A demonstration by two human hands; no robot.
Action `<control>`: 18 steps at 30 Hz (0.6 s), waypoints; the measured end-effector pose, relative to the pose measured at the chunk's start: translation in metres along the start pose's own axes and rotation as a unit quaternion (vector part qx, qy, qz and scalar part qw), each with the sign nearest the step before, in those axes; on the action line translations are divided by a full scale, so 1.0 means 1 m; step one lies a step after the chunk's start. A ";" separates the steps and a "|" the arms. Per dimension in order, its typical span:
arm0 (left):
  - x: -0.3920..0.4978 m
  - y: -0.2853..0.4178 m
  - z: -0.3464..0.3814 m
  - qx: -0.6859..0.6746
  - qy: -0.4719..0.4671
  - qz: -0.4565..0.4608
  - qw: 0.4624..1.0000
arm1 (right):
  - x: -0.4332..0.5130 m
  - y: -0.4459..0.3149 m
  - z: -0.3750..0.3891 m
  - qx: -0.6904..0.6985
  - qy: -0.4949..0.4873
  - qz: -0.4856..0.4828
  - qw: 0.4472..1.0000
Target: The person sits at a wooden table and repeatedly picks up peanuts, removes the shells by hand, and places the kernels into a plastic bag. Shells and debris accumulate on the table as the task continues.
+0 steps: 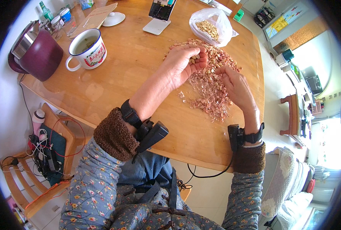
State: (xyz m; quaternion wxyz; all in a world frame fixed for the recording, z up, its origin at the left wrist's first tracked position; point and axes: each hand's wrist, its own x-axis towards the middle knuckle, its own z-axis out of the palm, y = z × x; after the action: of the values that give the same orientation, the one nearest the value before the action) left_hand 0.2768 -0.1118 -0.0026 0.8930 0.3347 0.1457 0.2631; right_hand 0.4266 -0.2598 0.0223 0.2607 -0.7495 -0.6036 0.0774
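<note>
My left hand (pixel 184 61) is palm up with its fingers curled around a few pale peanuts (pixel 194 59). It hovers above a spread of peanuts (pixel 220 56), some pale and some still in reddish skins. To its right, my right hand (pixel 236 86) is bent inward over the edge of the pile, thumb and fingers drawn together; whether anything is pinched there is too small to tell. Between and below both hands lies a heap of loose peanut skins (pixel 212 96). Behind the pile, a clear plastic bag (pixel 226 31) stands with its mouth open, holding pale shelled peanuts (pixel 207 28).
On the wooden table (pixel 124 74) are an enamel mug (pixel 94 56) of tea, a purple pot (pixel 42 54), a white lid (pixel 113 19) and a phone on a stand (pixel 156 26). Cables and a power strip (pixel 51 161) lie on a wooden chair (pixel 32 176) at left.
</note>
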 end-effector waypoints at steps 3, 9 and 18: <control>-0.001 0.000 0.001 0.005 0.009 -0.001 1.000 | -0.001 -0.001 -0.001 0.016 -0.013 0.020 1.000; -0.002 0.001 0.002 0.006 0.011 -0.003 1.000 | 0.001 -0.007 -0.002 0.158 -0.024 0.111 0.981; -0.003 0.000 0.005 -0.016 0.018 0.000 1.000 | 0.003 0.001 -0.004 0.095 0.029 0.120 0.988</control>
State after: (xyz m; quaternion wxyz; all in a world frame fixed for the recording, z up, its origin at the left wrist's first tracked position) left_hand 0.2767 -0.1157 0.0012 0.8953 0.3157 0.1578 0.2716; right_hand 0.4301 -0.2587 0.0256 0.3371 -0.7900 -0.4915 0.1438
